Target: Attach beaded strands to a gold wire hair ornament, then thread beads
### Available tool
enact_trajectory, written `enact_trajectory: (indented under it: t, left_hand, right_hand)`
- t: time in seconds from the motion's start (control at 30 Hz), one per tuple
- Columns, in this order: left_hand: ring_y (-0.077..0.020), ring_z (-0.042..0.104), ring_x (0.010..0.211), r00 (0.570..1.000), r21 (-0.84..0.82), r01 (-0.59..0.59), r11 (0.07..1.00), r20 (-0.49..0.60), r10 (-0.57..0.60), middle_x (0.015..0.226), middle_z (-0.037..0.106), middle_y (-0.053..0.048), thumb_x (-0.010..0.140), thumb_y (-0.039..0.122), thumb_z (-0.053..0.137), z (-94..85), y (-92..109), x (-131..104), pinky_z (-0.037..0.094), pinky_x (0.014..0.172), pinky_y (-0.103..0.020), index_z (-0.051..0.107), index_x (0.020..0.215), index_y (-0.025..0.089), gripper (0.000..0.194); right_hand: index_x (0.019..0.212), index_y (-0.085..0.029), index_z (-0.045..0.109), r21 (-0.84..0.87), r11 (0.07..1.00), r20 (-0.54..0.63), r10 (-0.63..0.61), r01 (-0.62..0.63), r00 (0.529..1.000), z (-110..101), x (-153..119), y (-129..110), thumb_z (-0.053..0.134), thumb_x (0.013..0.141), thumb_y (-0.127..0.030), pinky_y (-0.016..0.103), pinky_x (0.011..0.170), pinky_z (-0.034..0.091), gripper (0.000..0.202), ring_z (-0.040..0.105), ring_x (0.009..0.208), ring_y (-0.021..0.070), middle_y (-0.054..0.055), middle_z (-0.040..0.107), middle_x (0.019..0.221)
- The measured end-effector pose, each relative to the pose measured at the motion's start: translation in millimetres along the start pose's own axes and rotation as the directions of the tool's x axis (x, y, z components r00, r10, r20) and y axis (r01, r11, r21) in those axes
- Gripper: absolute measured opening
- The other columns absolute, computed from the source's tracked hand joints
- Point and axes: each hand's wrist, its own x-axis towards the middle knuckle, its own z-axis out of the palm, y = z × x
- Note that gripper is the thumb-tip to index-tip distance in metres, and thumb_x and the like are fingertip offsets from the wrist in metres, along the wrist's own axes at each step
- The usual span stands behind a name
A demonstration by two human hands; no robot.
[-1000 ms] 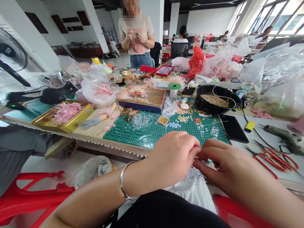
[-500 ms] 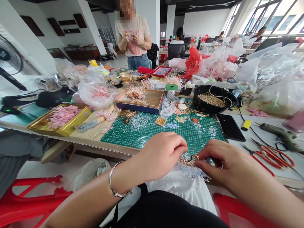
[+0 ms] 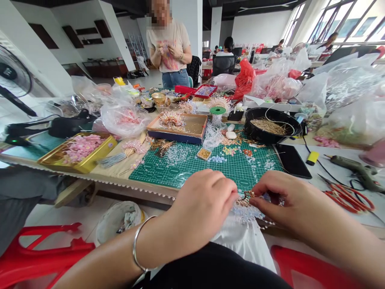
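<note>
A beaded hair ornament, with gold-coloured wire and pale blue and clear beads, is just beyond the near edge of the table, over my lap. My right hand pinches its gold wire part between thumb and forefinger. At its left end, my left hand has curled fingers pressed together, its back towards me. Whatever those left fingertips hold is hidden. A green cutting mat lies just beyond, with loose clear beads and a small square dish of gold beads.
Left are a gold tin of pink flowers and a shallow box. Right are a black pan, phone, orange-handled pliers and glue gun. A person stands across the table; a bin is below.
My left hand has rolled over and come down slightly, its back now covering more of the fingers. My right hand keeps its pinch on the ornament, shifted slightly right. The view has moved a little.
</note>
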Motion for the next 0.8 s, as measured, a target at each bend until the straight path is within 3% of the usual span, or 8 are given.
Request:
enact_trajectory:
  t: [0.07,0.13,0.27,0.37,0.5,0.6,0.73,0.8]
  left_hand:
    - [-0.0185,0.052,0.076,0.995,0.159,-0.083,0.984,-0.037,0.090,0.079,0.059,-0.003,0.094,0.033,0.048,5.6,2.3,-3.1,0.038,0.068,-0.033,0.058,0.087,0.014,0.022]
    - [-0.0180,0.050,0.070,0.992,0.201,-0.121,0.972,-0.013,0.126,0.073,0.058,-0.002,0.094,0.030,0.048,10.1,2.1,-4.4,0.035,0.063,-0.032,0.058,0.085,0.015,0.020]
    - [-0.0120,0.051,0.063,0.991,-0.071,-0.006,0.997,0.134,0.015,0.066,0.060,0.003,0.092,0.024,0.051,6.0,-4.5,-2.7,0.032,0.059,-0.027,0.060,0.080,0.018,0.017]
    - [-0.0088,0.054,0.064,0.949,-0.237,0.145,0.961,0.308,-0.067,0.069,0.063,0.005,0.092,0.024,0.053,-7.2,-9.8,-1.0,0.033,0.059,-0.024,0.063,0.079,0.020,0.017]
    - [-0.0106,0.057,0.072,0.894,-0.348,0.085,0.934,0.440,0.082,0.075,0.066,0.002,0.094,0.030,0.049,-27.4,-18.6,3.5,0.037,0.068,-0.024,0.067,0.079,0.019,0.026]
    - [-0.0124,0.060,0.084,0.881,-0.358,0.146,0.922,0.472,0.043,0.090,0.069,0.001,0.094,0.027,0.046,-33.7,-25.9,11.7,0.039,0.071,-0.023,0.068,0.091,0.021,0.023]
    - [-0.0133,0.062,0.076,0.756,-0.329,0.261,0.908,0.654,0.019,0.089,0.070,0.001,0.084,0.027,0.058,-17.9,-26.2,19.9,0.038,0.059,-0.022,0.067,0.097,0.021,0.017]
    - [-0.0137,0.061,0.071,0.756,-0.332,0.286,0.899,0.654,0.001,0.083,0.070,0.000,0.083,0.033,0.059,-4.0,-22.6,18.8,0.037,0.056,-0.022,0.067,0.093,0.019,0.019]
  right_hand:
    - [0.072,-0.025,0.064,-0.027,0.999,-0.028,-0.042,0.041,0.999,1.2,-1.9,-2.3,0.058,0.078,-0.033,0.029,0.060,0.042,0.011,0.055,0.068,0.0151,0.000,0.061,0.075]
    - [0.073,-0.024,0.063,-0.047,0.995,-0.034,-0.087,0.086,0.996,2.5,-3.1,-5.1,0.057,0.080,-0.032,0.030,0.062,0.043,0.012,0.055,0.070,0.0152,0.000,0.061,0.076]
    - [0.072,-0.023,0.063,-0.079,0.986,0.044,-0.143,0.146,0.989,3.0,-2.2,-9.1,0.057,0.081,-0.030,0.029,0.059,0.041,0.013,0.054,0.066,0.0143,0.000,0.059,0.073]
    - [0.074,-0.023,0.064,-0.066,0.985,0.158,-0.148,0.160,0.976,1.2,-0.4,-10.2,0.059,0.081,-0.024,0.028,0.058,0.040,0.008,0.054,0.064,0.0133,-0.001,0.059,0.073]
    - [0.074,-0.023,0.062,-0.004,0.979,0.289,-0.195,0.205,0.937,-3.7,1.0,-15.7,0.058,0.082,-0.019,0.025,0.061,0.042,0.009,0.056,0.069,0.0119,-0.001,0.059,0.078]
    - [0.075,-0.023,0.062,-0.032,0.979,0.350,-0.180,0.203,0.920,-7.2,3.5,-23.8,0.057,0.084,-0.018,0.026,0.065,0.044,0.011,0.057,0.074,0.0129,0.000,0.060,0.082]
    - [0.078,-0.022,0.064,-0.147,0.967,0.387,-0.138,0.208,0.912,-5.0,7.7,-29.9,0.056,0.084,-0.018,0.032,0.070,0.045,0.010,0.057,0.076,0.0174,0.003,0.059,0.085]
    - [0.078,-0.020,0.063,-0.164,0.957,0.394,-0.159,0.239,0.905,-1.7,7.9,-29.0,0.053,0.085,-0.017,0.035,0.072,0.046,0.013,0.057,0.077,0.0187,0.005,0.059,0.085]
